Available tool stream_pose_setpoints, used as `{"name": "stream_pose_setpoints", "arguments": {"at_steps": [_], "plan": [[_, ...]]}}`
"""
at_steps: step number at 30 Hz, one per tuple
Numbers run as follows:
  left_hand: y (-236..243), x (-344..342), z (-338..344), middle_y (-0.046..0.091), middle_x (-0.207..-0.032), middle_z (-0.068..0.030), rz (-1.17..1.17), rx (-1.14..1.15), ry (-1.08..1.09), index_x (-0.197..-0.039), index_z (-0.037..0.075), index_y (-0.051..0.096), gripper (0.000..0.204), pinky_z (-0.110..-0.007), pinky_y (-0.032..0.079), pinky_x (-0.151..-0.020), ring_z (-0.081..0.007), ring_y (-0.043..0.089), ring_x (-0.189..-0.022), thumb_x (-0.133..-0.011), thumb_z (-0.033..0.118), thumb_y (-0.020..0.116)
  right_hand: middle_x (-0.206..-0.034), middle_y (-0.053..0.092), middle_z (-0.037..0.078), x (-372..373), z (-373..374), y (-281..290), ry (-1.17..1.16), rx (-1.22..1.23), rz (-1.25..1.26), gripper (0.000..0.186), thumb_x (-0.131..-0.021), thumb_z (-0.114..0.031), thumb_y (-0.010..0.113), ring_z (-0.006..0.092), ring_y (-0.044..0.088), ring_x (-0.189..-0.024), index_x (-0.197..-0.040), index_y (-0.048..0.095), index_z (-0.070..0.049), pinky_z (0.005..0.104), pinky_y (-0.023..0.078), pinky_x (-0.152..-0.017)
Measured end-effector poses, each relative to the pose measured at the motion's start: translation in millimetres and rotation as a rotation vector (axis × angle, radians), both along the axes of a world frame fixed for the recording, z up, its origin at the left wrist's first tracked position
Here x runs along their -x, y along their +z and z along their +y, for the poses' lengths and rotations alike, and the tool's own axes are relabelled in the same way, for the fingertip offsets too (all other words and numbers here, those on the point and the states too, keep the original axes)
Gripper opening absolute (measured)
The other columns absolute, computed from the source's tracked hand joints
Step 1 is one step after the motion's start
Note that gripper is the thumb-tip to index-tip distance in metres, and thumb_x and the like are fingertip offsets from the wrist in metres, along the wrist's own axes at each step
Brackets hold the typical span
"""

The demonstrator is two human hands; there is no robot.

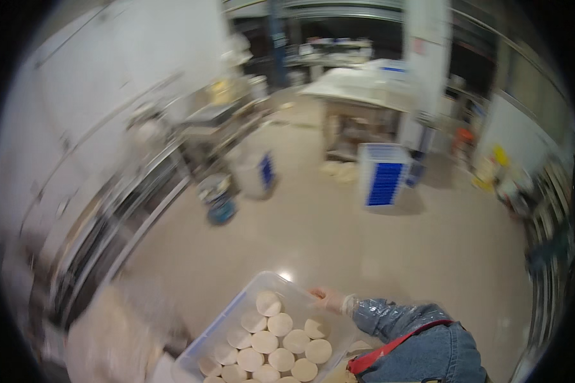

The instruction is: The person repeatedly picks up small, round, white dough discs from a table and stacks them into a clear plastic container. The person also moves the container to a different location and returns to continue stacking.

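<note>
A translucent plastic tray [220,317] is at the bottom of the head view, tilted in the picture. Inside it lie several pale round discs [264,342], resembling flat dough rounds, some overlapping. At the tray's far right corner, my right hand [329,299] is closed on the rim, its arm in a blue denim sleeve with a clear cover over the forearm. My left hand does not show. Beside the tray's left side is a large, pale, blurred sack-like shape [112,335].
Ahead stands a stack of white-and-blue crates [384,175], before a work table [364,86]. A white bin [254,172] and a blue tub [221,209] stand left on the shiny floor [313,236]. Metal racks [118,214] line the left wall; slatted metal [549,210] runs along the right.
</note>
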State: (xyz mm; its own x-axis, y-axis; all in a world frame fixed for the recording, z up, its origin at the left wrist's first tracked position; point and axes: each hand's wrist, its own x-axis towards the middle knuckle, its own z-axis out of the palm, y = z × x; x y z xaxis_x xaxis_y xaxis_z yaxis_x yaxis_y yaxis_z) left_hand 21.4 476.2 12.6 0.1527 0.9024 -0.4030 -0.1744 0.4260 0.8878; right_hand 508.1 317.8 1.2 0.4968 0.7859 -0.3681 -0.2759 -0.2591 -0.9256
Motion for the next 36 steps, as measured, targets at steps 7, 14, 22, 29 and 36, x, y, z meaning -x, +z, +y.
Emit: {"name": "stream_pose_setpoints", "arguments": {"at_steps": [7, 14, 22, 29, 36], "plan": [[-2.6, -319.6, -92.9, 0.053, -0.094, -0.0037, 0.298, -0.084, -0.781, -0.12, 0.012, 0.044, 0.043, -0.03, 0.042, -0.067, -0.0156, 0.051, -0.085, -0.08, 0.016, 0.057, -0.109, 0.056, 0.008, -79.0, -335.9, 15.9, -0.713, 0.125, 0.01, 0.054, -0.073, -0.022, 0.071, 0.017, 0.053, -0.098, -0.12, 0.048, -0.007, 0.0322, 0.043, -0.084], [-24.1, -625.1, -337.9, 0.053, -0.098, -0.0045, 0.315, -0.06, -1.351, -0.123, 0.014, 0.044, 0.042, -0.031, 0.042, -0.07, -0.0167, 0.05, -0.087, -0.082, 0.019, 0.056, -0.105, 0.058, 0.01, -111.1, -638.7, 4.3, -1.262, 0.156, -0.108, 0.051, -0.075, -0.022, 0.068, 0.0179, 0.054, -0.095, -0.119, 0.049, -0.005, 0.0314, 0.044, -0.082], [-47.7, -925.0, -473.4, 0.053, -0.097, -0.004, -0.008, -0.078, -1.568, -0.124, 0.014, 0.044, 0.042, -0.029, 0.041, -0.073, -0.0156, 0.049, -0.087, -0.087, 0.031, 0.053, -0.093, 0.059, 0.007, -252.2, -761.1, 4.8, -1.542, 0.679, -0.171, 0.038, -0.082, -0.018, 0.06, 0.0143, 0.055, -0.085, -0.116, 0.051, -0.004, 0.0271, 0.045, -0.077], [16.5, -1246.0, -711.0, 0.053, -0.068, 0.0021, 0.005, -0.164, -2.155, -0.09, 0.006, 0.059, 0.016, -0.024, 0.036, -0.045, -0.0071, 0.045, -0.053, -0.075, 0.013, 0.058, -0.084, 0.057, 0.002, -375.1, -845.3, 52.9, -2.217, 0.001, -0.151, 0.024, -0.078, -0.008, 0.056, 0.0146, 0.054, -0.075, -0.102, 0.054, -0.005, 0.031, 0.046, -0.069], [28.8, -1468.0, -872.9, 0.057, -0.081, -0.0007, 0.126, -0.227, -2.138, -0.091, 0.004, 0.057, 0.018, -0.026, 0.042, -0.066, -0.0115, 0.051, -0.072, -0.074, 0.012, 0.058, -0.084, 0.057, 0.002, -614.8, -1007.2, 40.2, -2.272, 0.1, -0.058, 0.024, -0.076, -0.006, 0.06, 0.0121, 0.053, -0.073, -0.099, 0.055, -0.003, 0.0267, 0.046, -0.064]]}}
